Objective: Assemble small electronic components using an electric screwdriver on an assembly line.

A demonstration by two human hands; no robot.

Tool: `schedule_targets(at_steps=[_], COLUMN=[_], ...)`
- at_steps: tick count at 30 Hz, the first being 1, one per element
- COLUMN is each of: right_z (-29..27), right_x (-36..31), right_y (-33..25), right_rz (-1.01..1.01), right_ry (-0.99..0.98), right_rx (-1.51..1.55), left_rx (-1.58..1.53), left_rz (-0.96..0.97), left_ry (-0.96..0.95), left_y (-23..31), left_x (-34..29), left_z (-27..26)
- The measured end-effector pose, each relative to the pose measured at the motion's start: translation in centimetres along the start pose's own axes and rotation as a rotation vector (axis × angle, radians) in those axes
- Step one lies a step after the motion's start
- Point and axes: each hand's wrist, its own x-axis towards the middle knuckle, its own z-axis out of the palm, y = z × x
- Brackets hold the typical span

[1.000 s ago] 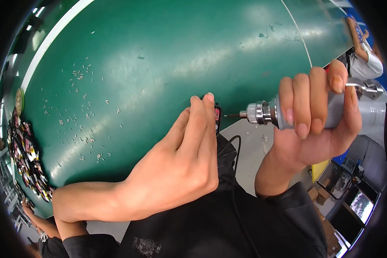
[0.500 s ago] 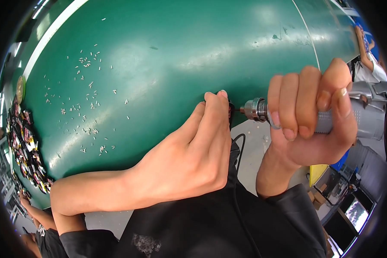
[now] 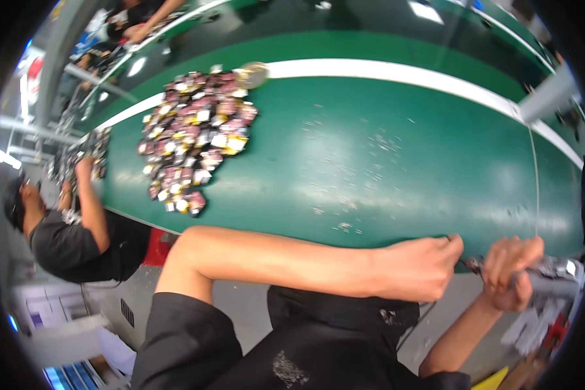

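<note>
My left hand (image 3: 422,266) is closed near the front edge of the table, its fingertips pinched on a small black part that is almost wholly hidden behind them. To its right, my right hand (image 3: 508,273) wraps round a grey power screwdriver (image 3: 554,268) lying level, its metal nose pointing left at my left fingertips. Motion blur hides whether the bit touches the part. A large heap of small black parts (image 3: 198,133) with pink, yellow and white patches lies on the left of the table. Several tiny pale pins or screws (image 3: 382,142) are scattered across the middle.
The green table (image 3: 279,188) has a white far edge strip (image 3: 383,70). A round yellowish dish (image 3: 252,75) stands beside the heap. At the left, another person (image 3: 71,227) in dark clothes works at the same table. A grey post (image 3: 549,97) rises at the far right.
The view has swung left, bringing the whole heap and the co-worker into sight. Both hands now appear lower and farther right, still close together, with the screwdriver still in my right hand.
</note>
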Motion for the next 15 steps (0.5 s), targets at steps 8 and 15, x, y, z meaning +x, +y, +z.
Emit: schedule_targets(at_steps=[8,15], right_z=[2.0,2.6], right_x=[0.4,-1.0], right_y=[0.5,5.1], right_rz=[-0.102,0.072], right_ry=[0.528,0.57], right_rx=[0.412,0.528], left_rx=[0.316,0.63], left_rz=[-0.759,-0.959], left_ry=[0.227,0.147], left_y=[-7.2,-8.4], left_x=[-14.0,-20.7], left_z=[-11.5,-13.3])
